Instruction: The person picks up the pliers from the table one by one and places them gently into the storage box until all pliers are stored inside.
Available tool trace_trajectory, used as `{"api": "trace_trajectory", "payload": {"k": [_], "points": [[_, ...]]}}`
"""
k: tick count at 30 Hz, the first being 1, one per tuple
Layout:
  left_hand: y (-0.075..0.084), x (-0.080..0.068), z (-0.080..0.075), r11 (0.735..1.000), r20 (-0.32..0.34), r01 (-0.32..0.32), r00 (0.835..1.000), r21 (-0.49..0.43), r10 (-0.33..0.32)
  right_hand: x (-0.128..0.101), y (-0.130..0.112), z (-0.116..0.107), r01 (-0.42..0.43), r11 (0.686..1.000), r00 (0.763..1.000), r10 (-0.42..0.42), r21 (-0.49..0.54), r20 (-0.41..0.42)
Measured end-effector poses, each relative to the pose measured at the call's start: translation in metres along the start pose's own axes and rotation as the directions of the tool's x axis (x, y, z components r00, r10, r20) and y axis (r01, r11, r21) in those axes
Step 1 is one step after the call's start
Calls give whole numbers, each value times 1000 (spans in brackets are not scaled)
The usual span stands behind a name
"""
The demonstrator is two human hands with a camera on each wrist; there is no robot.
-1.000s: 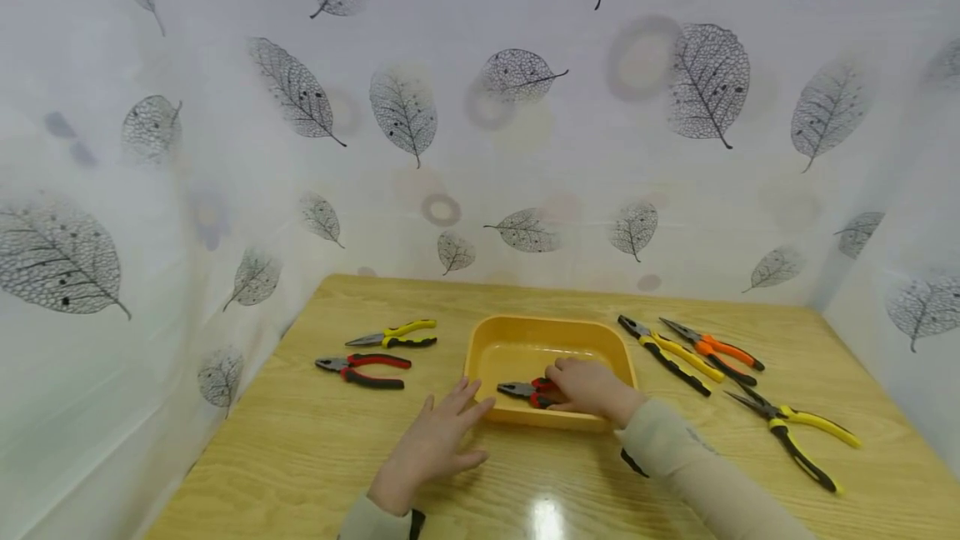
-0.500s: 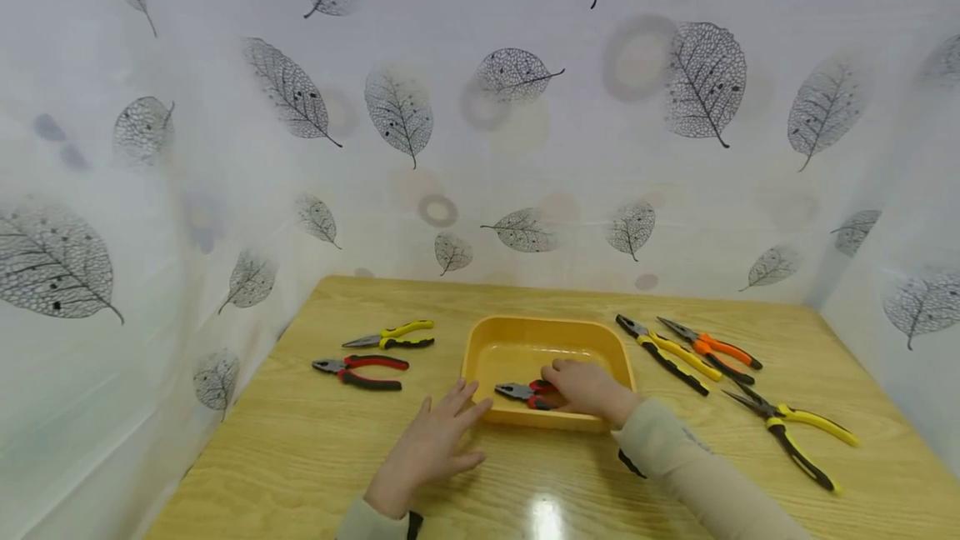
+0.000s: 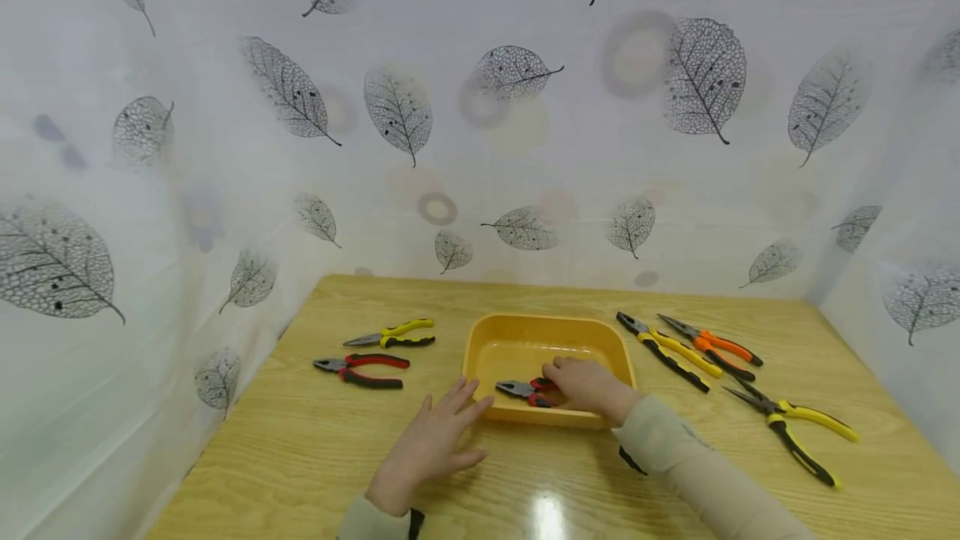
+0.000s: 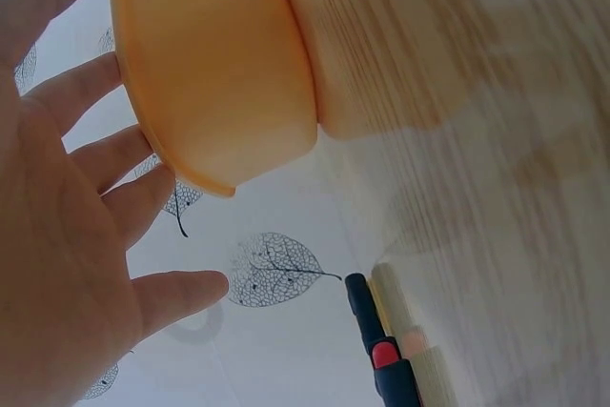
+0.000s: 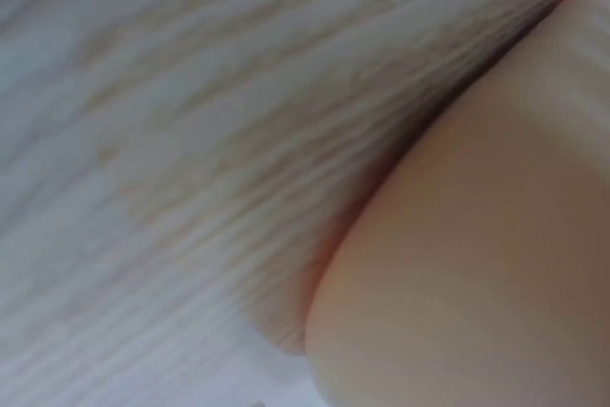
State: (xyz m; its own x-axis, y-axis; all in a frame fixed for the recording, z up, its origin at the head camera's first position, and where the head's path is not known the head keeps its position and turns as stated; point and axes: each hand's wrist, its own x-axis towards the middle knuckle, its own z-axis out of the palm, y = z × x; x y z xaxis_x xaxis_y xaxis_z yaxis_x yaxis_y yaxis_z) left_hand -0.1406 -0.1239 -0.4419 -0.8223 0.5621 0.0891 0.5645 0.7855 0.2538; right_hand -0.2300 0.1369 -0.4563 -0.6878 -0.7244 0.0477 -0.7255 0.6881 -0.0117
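In the head view a yellow-orange plastic tray (image 3: 551, 417) sits on the wooden table, with combination pliers (image 3: 516, 389) inside near its front wall. My right hand (image 3: 590, 388) reaches over the rim and grips their red and black handles, which it partly hides; the steel head points left. Fingers spread, my left hand (image 3: 435, 440) stays at the tray's front left corner. The left wrist view has its fingertips right at the tray's rim (image 4: 167, 154). Only the tray's outer wall (image 5: 467, 235) and table fill the right wrist view; the right hand is hidden there.
Left of the tray lie yellow-black long-nose pliers (image 3: 390, 334) and red-black combination pliers (image 3: 362, 370). To its right are yellow-black combination pliers (image 3: 667, 350), orange-black long-nose pliers (image 3: 711, 346) and yellow-black long-nose pliers (image 3: 783, 423). A leaf-printed curtain (image 3: 525, 148) surrounds the table (image 3: 285, 457).
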Motion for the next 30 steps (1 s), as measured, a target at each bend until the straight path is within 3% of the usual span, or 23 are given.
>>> {"api": "trace_trajectory", "payload": {"k": [18,25,30], "points": [[0,1,0,1000,0,-5,1000,-7,5,-2,2,-3,-26,999,999,25,29,32],[1,1,0,1000,-4,-4,1000,3,4,-6,3,-11,-45,994,998,49,99,-36],[0,1,-1,1000,0,-3,1000,8,3,-10,6,-18,-83,990,996,86,117,-18]]}}
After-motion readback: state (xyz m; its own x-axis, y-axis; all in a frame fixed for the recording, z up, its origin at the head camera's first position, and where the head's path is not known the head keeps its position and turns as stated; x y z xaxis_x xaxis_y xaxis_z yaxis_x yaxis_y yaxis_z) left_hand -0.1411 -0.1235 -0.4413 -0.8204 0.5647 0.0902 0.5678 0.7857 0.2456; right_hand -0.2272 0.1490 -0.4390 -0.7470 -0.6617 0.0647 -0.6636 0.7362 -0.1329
